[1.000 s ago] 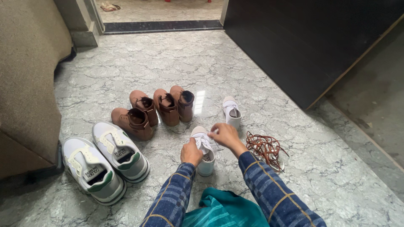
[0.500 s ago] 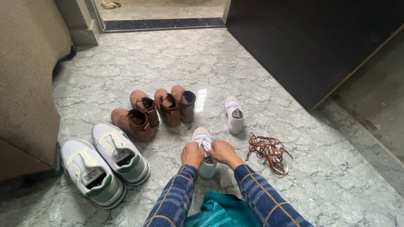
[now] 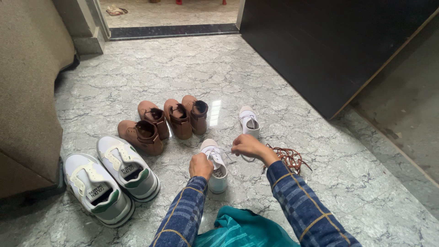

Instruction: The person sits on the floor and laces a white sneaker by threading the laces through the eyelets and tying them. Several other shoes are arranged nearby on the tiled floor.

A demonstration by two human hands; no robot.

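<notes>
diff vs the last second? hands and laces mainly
The right hand went from above the small white shoe down close beside the left hand, then back out to the right, drawing the white lace taut. The left hand stayed on the shoe. The second white shoe, brown shoes, white and green sneakers and brown laces lie unchanged.

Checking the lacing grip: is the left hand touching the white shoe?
Touching. The head view shows the left hand resting on the side of the white shoe, with no floor visible between them.
</notes>
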